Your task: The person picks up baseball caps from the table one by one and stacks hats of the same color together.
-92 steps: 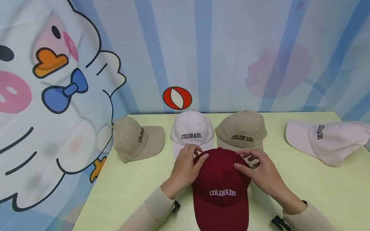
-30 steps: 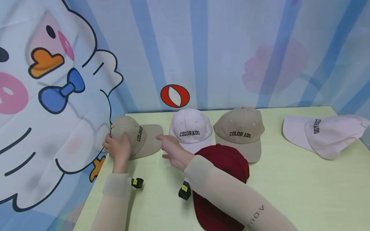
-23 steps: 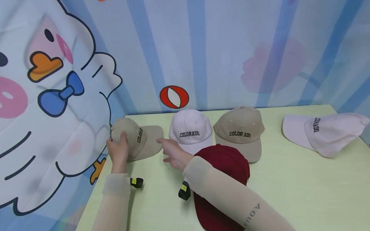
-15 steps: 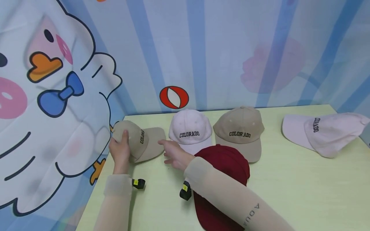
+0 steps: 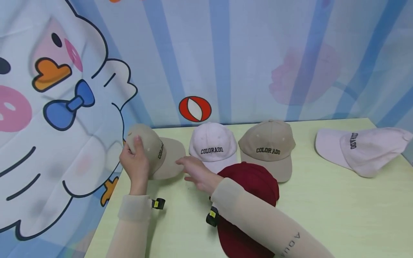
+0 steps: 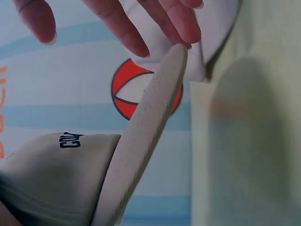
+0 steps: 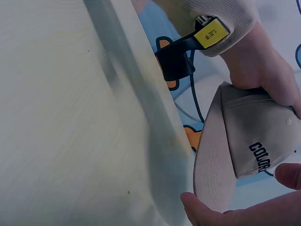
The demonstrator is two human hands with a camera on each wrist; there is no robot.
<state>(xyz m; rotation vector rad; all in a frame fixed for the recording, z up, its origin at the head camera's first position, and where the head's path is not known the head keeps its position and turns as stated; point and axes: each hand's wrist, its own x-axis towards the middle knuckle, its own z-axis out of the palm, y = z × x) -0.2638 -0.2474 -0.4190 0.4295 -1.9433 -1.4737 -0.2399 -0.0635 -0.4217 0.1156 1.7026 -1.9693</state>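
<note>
At the table's far left my left hand [image 5: 134, 163] grips the back of a beige baseball cap [image 5: 151, 148], its thumb lying on the crown. The cap is raised off the table, and its brim [image 7: 212, 169] casts a shadow below in the right wrist view. My right hand [image 5: 198, 172] reaches across with fingers fairly straight, fingertips right at the brim's front edge. In the left wrist view those fingers [image 6: 117, 23] are spread around the brim tip. Under the right forearm lies a dark red cap [image 5: 248, 179], partly hidden.
A pale pink-white cap [image 5: 213, 139] and a second beige cap [image 5: 269, 139] stand side by side at the back, behind the red cap. Another pale cap [image 5: 361, 150] lies sideways at the right. A printed cloth backdrop [image 5: 251, 61] rises behind the table [image 5: 338, 215].
Both hands have left the red cap and gone to the left beige cap. The left hand has gripped that cap and raised it, shifting it slightly right. The other caps stay put.
</note>
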